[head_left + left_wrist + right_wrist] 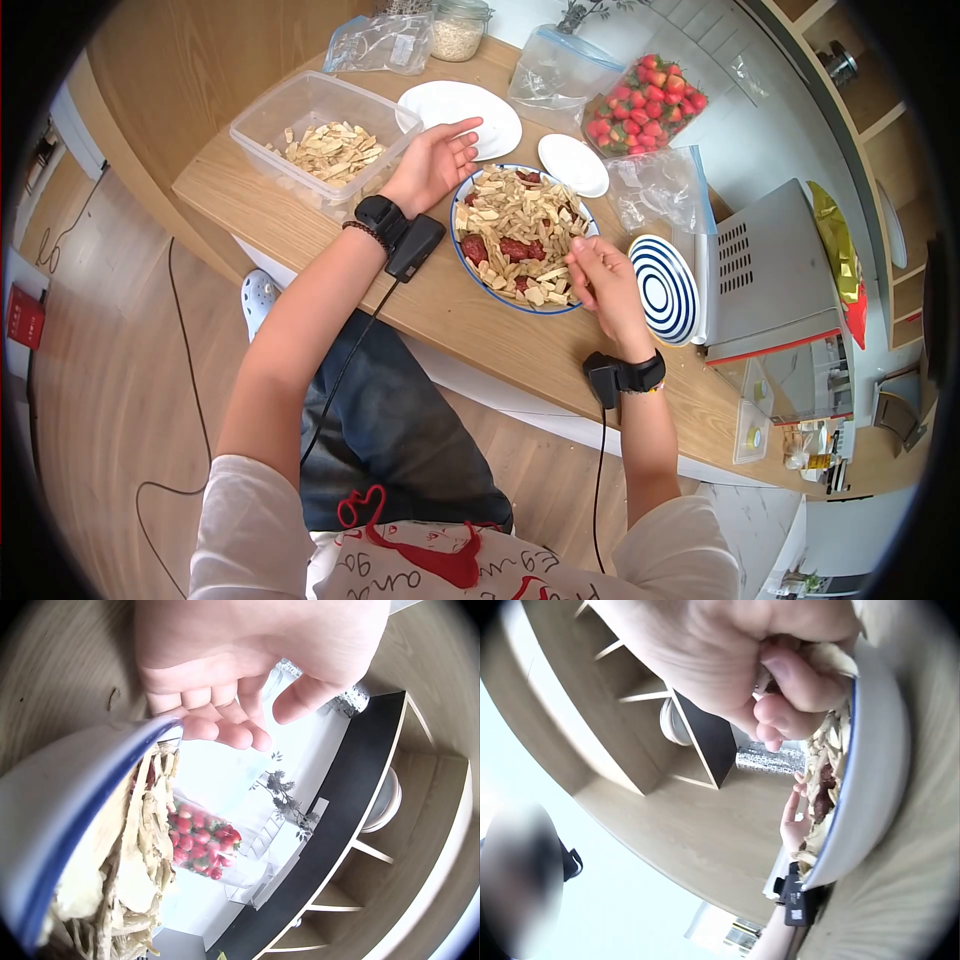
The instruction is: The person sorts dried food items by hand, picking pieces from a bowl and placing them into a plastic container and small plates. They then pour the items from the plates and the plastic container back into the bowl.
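Observation:
A white bowl with a blue rim (535,310) is heaped with pale dried slices (520,212), with wrinkled dark-red dried dates (520,249) among them. My left hand (432,168) is at the bowl's left side, palm up with fingers loosely bent and nothing in it. Its fingertips are right at the rim in the left wrist view. Over the right rim, my right hand (608,287) pinches at the dried slices with thumb and curled fingers. A pale slice (831,657) shows by the thumb in the right wrist view; the fingers partly hide what they hold.
Left of the bowl stands a clear plastic box (250,140) with more slices. White plates (460,105) lie behind, and a blue-ringed plate (665,290) lies at right. Strawberries in a bag (645,105), plastic bags (655,190), a jar (458,35) and a grey appliance (770,265) surround these.

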`<action>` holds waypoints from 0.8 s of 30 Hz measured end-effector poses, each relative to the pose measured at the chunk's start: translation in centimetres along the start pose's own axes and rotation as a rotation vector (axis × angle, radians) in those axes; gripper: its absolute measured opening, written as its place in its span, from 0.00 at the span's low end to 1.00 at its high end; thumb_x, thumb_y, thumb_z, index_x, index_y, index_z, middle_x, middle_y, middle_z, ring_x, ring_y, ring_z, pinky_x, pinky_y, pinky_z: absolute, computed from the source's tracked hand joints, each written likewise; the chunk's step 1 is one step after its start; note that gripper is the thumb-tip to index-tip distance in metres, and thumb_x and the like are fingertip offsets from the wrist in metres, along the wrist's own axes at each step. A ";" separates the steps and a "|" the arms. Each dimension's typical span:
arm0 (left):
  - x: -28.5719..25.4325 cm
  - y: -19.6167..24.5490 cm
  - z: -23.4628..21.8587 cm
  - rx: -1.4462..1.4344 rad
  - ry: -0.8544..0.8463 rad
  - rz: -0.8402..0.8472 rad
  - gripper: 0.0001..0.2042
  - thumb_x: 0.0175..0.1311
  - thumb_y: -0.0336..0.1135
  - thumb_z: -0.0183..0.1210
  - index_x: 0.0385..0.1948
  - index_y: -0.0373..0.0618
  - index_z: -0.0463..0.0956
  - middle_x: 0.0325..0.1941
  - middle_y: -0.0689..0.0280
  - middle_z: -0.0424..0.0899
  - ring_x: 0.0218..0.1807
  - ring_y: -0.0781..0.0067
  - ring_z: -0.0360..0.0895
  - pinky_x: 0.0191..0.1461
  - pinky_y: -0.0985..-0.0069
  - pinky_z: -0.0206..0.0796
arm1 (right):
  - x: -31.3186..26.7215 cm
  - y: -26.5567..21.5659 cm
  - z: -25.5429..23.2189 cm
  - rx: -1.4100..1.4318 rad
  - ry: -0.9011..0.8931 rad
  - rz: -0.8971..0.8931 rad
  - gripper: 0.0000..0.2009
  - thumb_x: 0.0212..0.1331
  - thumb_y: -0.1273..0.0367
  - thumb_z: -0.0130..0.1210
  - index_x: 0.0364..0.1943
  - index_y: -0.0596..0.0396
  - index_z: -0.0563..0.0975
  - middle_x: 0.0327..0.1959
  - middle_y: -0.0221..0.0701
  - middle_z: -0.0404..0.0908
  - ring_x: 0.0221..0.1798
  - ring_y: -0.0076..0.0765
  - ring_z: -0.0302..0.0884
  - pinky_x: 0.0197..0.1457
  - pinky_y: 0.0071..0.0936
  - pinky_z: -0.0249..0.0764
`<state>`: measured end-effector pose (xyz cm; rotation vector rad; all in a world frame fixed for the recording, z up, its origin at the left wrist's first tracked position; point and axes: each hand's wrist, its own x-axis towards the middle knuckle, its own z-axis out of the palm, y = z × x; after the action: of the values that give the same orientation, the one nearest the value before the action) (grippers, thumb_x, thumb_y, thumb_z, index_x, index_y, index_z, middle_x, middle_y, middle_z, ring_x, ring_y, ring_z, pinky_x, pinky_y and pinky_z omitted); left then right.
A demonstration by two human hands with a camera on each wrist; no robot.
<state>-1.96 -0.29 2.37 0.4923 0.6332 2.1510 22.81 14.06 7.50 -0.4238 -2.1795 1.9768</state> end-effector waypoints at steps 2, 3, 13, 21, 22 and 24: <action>0.0 0.0 0.0 -0.001 -0.001 -0.001 0.17 0.64 0.35 0.48 0.52 0.39 0.70 0.34 0.73 0.75 0.35 0.81 0.70 0.42 0.81 0.66 | -0.2 -0.2 0.5 -0.112 -0.003 -0.031 0.10 0.65 0.63 0.48 0.32 0.55 0.74 0.16 0.20 0.65 0.15 0.12 0.54 0.16 0.14 0.48; -0.1 0.0 0.1 -0.002 0.001 -0.001 0.17 0.64 0.35 0.48 0.52 0.39 0.70 0.34 0.73 0.75 0.35 0.81 0.70 0.42 0.81 0.66 | -0.3 -0.2 0.6 -0.168 -0.004 -0.047 0.10 0.65 0.63 0.49 0.32 0.55 0.74 0.17 0.20 0.67 0.16 0.11 0.55 0.17 0.13 0.49; 0.0 -0.1 0.0 0.007 0.010 0.000 0.17 0.64 0.36 0.47 0.52 0.39 0.70 0.33 0.73 0.75 0.34 0.81 0.71 0.41 0.81 0.66 | -1.3 -1.1 1.2 -0.703 0.004 -0.205 0.07 0.53 0.69 0.62 0.30 0.57 0.76 0.13 0.18 0.57 0.18 0.15 0.51 0.22 0.18 0.51; 0.0 0.0 -0.1 -0.023 -0.005 -0.007 0.17 0.65 0.34 0.46 0.54 0.37 0.66 0.33 0.71 0.75 0.34 0.78 0.71 0.42 0.80 0.66 | -1.6 -1.6 1.5 -0.841 -0.065 -0.280 0.12 0.45 0.68 0.66 0.33 0.56 0.77 0.12 0.23 0.53 0.17 0.20 0.52 0.22 0.22 0.53; 0.0 0.0 0.0 -0.022 -0.005 -0.007 0.17 0.65 0.34 0.46 0.54 0.36 0.66 0.33 0.70 0.75 0.34 0.78 0.71 0.42 0.80 0.66 | -1.6 -1.6 1.6 -0.860 -0.056 -0.308 0.12 0.45 0.68 0.66 0.33 0.55 0.77 0.12 0.24 0.53 0.16 0.21 0.53 0.22 0.23 0.53; 0.0 0.0 0.0 -0.018 0.004 -0.006 0.17 0.65 0.34 0.46 0.54 0.36 0.66 0.33 0.70 0.75 0.34 0.78 0.71 0.42 0.80 0.66 | -1.6 -1.5 1.7 -0.899 -0.038 -0.363 0.12 0.45 0.67 0.66 0.32 0.55 0.77 0.12 0.26 0.54 0.16 0.24 0.55 0.22 0.25 0.55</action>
<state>-1.97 -0.33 2.39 0.4758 0.6159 2.1511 23.69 11.84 8.89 -0.0654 -2.8092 0.7573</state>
